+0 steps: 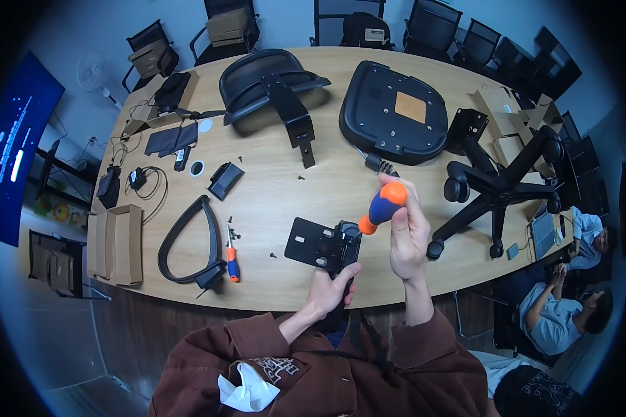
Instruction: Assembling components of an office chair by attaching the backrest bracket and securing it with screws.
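I see the left hand (329, 288) clamped on the black bracket (325, 244) at the bench (271, 201) edge, right hand (408, 233) gripping the blue-orange screwdriver (382, 206) above it; keep the bracket pinned, the tip square.

From my remote seat: the screwdriver (382, 207) shaft is hiding behind the right hand (408, 233), only its orange and blue handle showing. The left hand (329, 290) is covering the near end of the black metal bracket (323, 245). Small dark screws (233, 233) on the table (271, 201) are reading too tiny to type. The wall screen (14, 153) is blurring out and getting cut by the fisheye rim.
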